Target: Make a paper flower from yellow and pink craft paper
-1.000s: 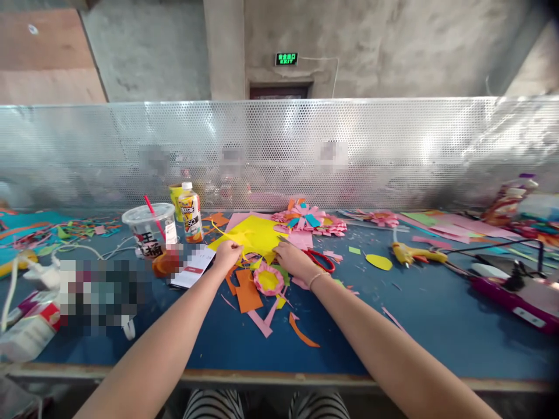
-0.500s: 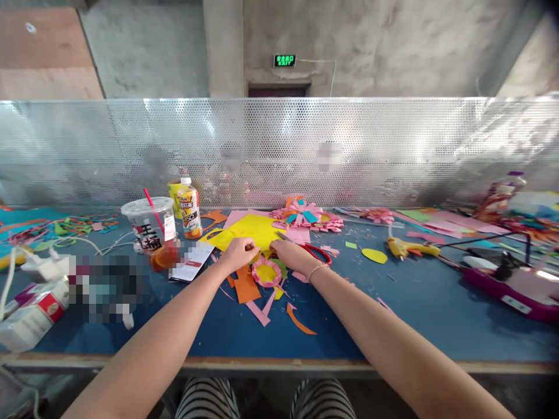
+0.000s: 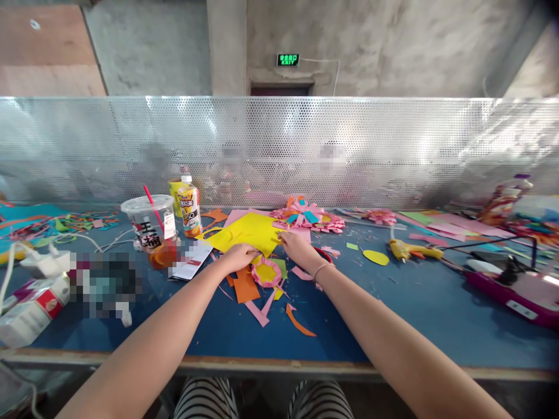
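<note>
A yellow paper sheet (image 3: 247,231) lies on the blue table (image 3: 393,314) amid paper scraps. My left hand (image 3: 239,256) is closed on the sheet's near edge. My right hand (image 3: 299,249) pinches the sheet's right edge with its fingertips. Red-handled scissors (image 3: 326,254) lie on the table partly hidden behind my right wrist. A pink paper flower with a yellow centre (image 3: 266,272) sits just in front of both hands, beside an orange paper piece (image 3: 245,286).
A plastic cup with a red straw (image 3: 151,227) and a juice bottle (image 3: 190,208) stand at the left. Finished paper flowers (image 3: 308,218) lie behind. A yellow glue gun (image 3: 408,250) and a purple device (image 3: 519,291) are at the right. A perforated metal screen (image 3: 279,151) bounds the back.
My left hand has put down the thin yellow strip it held up and now rests on the sheet's near edge. My right hand has shifted forward to the sheet's right edge.
</note>
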`<state>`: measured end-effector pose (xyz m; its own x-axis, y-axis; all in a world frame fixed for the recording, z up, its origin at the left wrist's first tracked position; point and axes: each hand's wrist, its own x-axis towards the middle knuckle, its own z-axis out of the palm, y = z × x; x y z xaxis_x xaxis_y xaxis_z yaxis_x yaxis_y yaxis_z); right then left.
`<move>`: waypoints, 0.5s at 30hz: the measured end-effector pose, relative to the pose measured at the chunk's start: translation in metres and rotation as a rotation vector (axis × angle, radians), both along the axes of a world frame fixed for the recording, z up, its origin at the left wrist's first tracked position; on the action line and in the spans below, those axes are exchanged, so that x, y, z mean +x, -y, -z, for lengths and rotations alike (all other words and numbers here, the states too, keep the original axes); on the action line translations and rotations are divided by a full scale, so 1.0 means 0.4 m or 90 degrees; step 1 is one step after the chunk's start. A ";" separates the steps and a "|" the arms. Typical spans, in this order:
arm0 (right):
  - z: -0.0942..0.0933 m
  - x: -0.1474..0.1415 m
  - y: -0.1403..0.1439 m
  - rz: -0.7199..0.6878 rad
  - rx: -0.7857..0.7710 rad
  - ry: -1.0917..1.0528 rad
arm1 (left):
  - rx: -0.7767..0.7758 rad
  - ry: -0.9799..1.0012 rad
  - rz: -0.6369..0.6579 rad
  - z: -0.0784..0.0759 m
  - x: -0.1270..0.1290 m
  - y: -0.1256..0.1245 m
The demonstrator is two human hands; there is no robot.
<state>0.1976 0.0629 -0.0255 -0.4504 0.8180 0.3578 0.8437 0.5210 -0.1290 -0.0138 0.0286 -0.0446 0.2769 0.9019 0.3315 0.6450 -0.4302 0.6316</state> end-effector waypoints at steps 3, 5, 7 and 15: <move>-0.004 0.005 -0.007 -0.026 -0.017 -0.158 | -0.002 0.025 -0.028 -0.005 0.003 0.003; -0.005 -0.005 0.001 -0.041 -0.070 -0.256 | 0.018 0.034 -0.040 -0.016 0.009 0.010; -0.005 -0.024 0.019 -0.069 -0.124 -0.339 | 0.034 0.062 -0.025 -0.028 0.016 0.020; -0.005 -0.075 0.074 -0.172 -0.141 -0.421 | 0.046 0.163 0.034 -0.050 0.032 0.038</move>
<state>0.1677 0.0333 -0.0234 -0.3940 0.7940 0.4629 0.4006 0.6017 -0.6910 -0.0010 0.0134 -0.0245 0.2227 0.8596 0.4599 0.4438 -0.5094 0.7372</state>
